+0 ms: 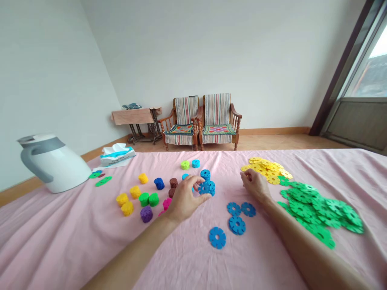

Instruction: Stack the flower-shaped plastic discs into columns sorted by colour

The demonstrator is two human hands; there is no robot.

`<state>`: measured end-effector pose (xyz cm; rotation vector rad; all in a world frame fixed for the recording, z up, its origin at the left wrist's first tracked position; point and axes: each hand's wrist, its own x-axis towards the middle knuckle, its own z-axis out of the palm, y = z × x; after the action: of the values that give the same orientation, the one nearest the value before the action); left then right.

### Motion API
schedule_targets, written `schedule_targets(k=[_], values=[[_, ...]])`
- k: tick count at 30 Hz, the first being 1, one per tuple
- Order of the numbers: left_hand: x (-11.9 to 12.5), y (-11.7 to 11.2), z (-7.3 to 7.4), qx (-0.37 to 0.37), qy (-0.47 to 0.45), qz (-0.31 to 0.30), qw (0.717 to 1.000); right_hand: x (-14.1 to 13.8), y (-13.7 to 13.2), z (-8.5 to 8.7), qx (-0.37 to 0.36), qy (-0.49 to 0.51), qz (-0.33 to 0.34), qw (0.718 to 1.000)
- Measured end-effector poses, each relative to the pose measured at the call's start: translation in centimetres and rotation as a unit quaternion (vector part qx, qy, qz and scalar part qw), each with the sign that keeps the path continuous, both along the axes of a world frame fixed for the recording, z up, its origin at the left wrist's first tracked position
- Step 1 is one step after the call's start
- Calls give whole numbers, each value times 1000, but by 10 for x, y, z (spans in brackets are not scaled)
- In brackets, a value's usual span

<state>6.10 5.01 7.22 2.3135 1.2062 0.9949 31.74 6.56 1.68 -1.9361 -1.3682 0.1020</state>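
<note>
With the left hand, thumb and fingers are held apart around an upright blue disc, beside blue stacks at the scene's centre; whether the disc is gripped cannot be told. The right hand is curled, fingertips close together, near the yellow discs at far right; whether anything is pinched there cannot be told. Loose blue discs are spread nearer, between the forearms, on the pink cloth.

Blue discs — pink cloth
</note>
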Motion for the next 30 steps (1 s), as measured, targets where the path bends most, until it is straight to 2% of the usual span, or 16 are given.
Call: schedule_targets(k=[4,7,12,17,30], values=[[10,23,26,-3,24,-43,999,10,3,-13,-13,1,7,1000],[16,36,33,-2,49,-46,998,9,4,-15,-23,-10,13,1000],[20,47,20,-5,94,-50,994,8,6,-18,-31,-31,15,999],[22,46,7,-2,116,-30,993,8,6,-20,-32,-39,12,999],[29,46,-5,12,142,1,990,3,1,-15,-42,-45,18,998]])
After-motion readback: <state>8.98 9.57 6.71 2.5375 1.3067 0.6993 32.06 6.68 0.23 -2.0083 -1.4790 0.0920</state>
